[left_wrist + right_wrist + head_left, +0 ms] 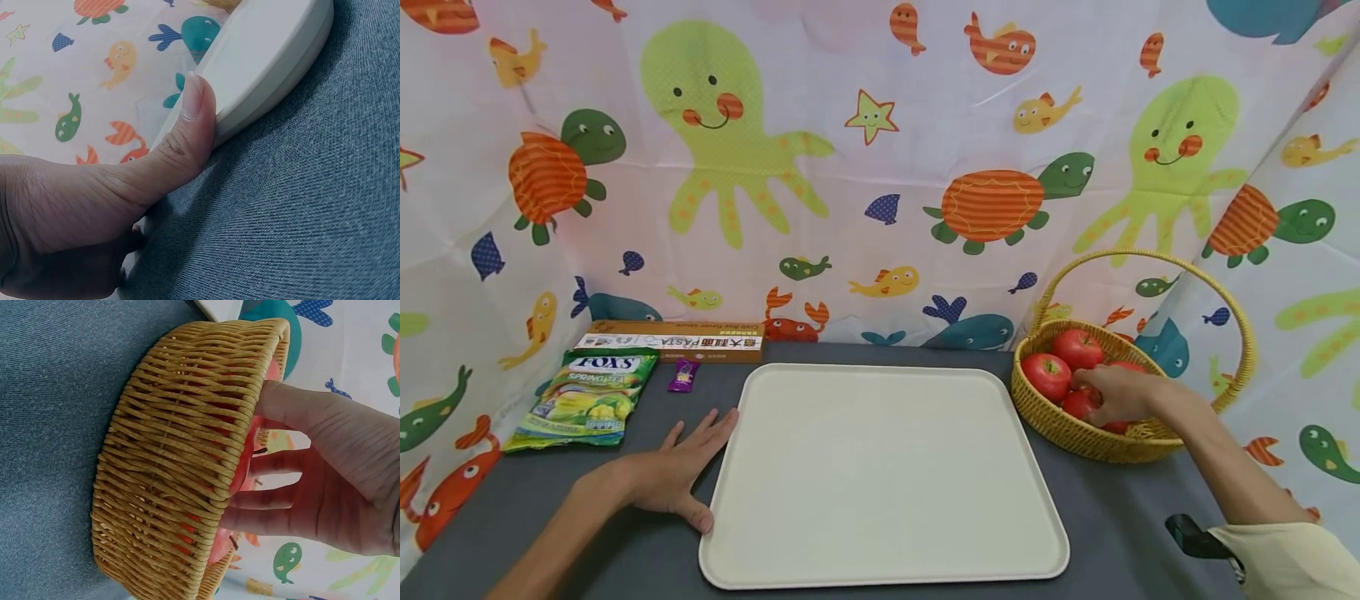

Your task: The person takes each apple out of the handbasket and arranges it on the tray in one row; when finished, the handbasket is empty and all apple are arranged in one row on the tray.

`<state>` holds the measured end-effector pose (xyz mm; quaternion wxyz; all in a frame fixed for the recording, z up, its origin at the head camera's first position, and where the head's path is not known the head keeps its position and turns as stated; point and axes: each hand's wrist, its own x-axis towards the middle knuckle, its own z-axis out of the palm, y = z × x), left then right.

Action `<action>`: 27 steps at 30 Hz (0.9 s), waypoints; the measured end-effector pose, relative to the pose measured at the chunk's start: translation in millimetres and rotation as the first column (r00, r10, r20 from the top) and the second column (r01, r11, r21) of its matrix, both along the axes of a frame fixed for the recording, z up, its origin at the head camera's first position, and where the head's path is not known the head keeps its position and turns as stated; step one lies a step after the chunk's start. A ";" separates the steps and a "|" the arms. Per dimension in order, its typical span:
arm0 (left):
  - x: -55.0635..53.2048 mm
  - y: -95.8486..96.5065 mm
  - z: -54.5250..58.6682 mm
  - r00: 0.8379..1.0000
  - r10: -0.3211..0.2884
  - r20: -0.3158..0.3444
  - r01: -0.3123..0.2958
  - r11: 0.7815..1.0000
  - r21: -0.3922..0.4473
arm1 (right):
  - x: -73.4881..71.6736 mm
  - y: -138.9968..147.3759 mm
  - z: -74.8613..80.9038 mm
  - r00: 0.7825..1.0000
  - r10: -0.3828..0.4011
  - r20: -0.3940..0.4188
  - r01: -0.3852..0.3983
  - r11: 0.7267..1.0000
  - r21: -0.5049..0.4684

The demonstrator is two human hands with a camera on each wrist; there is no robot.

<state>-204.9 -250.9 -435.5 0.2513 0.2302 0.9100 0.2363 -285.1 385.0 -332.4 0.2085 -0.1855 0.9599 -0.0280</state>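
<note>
Steadying the pale tray at the near middle of the grey table, your left hand lies with its fingers spread wide and gripping nothing. Its thumb touches the tray's left edge near you, and its fingertips reach the same edge farther up.

To the right and a little farther off stands the wicker basket, its tall handle arching over the fruit. Your right hand is down inside it, thumb and fingers bent about a red apple. The rim and the fruit hide the fingertips, so you cannot tell how firm the hold is. Other apples sit close around that one.

The step in hand looks like taking this apple. The next move would call for a sure pinch, then a lift clear of the neighbouring fruit, the rim and the handle.

On the far left lies a green snack bag, with a small purple candy just beside it and a pasta box behind, near the patterned cloth.
</note>
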 end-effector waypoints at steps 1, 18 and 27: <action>0.1 -0.1 0.2 1.000 -0.001 -0.002 0.001 1.000 -0.002 | -0.2 0.7 -0.9 1.000 0.004 -0.010 -0.004 1.000 0.000; 2.9 0.4 1.2 1.000 0.008 0.007 -0.008 1.000 -0.030 | 15.5 -15.4 61.4 0.999 0.009 -0.050 -0.011 1.000 -0.029; 2.2 2.5 4.9 1.000 0.006 0.012 -0.006 1.000 -0.029 | 39.0 -39.8 82.0 0.994 0.034 -0.103 -0.038 0.999 -0.038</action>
